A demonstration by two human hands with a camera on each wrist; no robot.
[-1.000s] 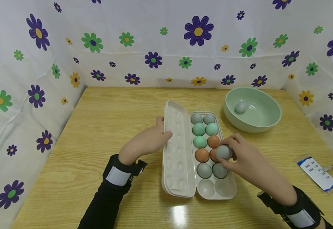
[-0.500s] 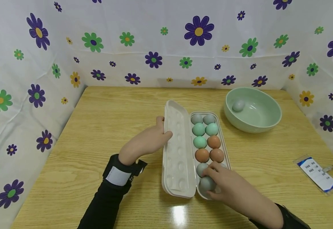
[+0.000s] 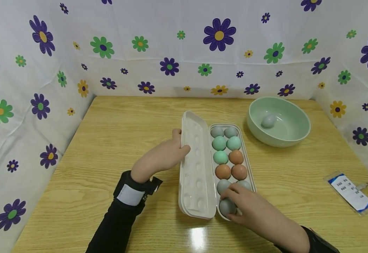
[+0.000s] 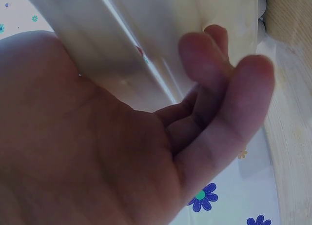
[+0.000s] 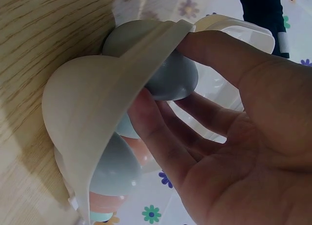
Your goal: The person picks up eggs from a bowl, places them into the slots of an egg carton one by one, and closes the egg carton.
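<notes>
My right hand (image 3: 250,205) pinches a grey-blue egg (image 3: 227,207) between thumb and fingers, low in the front left cup of a white egg carton (image 3: 254,182). In the right wrist view that egg (image 5: 174,78) sits at the carton's rim, thumb and fingertips around it. Several grey, green and brown eggs fill the cups farther back, among them a brown egg (image 3: 223,172). The front right cup is mostly covered by my hand. My left hand (image 3: 163,153) holds the raised carton lid (image 3: 198,168) by its left edge, thumb over the inside and fingers behind.
A pale green bowl (image 3: 278,137) stands at the back right with one pale egg (image 3: 269,120) in it. A badge-like card (image 3: 351,191) lies on the wooden table (image 3: 124,116) at the right. Flowered cloth (image 3: 146,49) hangs behind and along both sides.
My right hand has carried the grey-blue egg from over the carton's right side forward and left, down into the front left cup. The egg in the bowl rocks slightly. My left hand stays put.
</notes>
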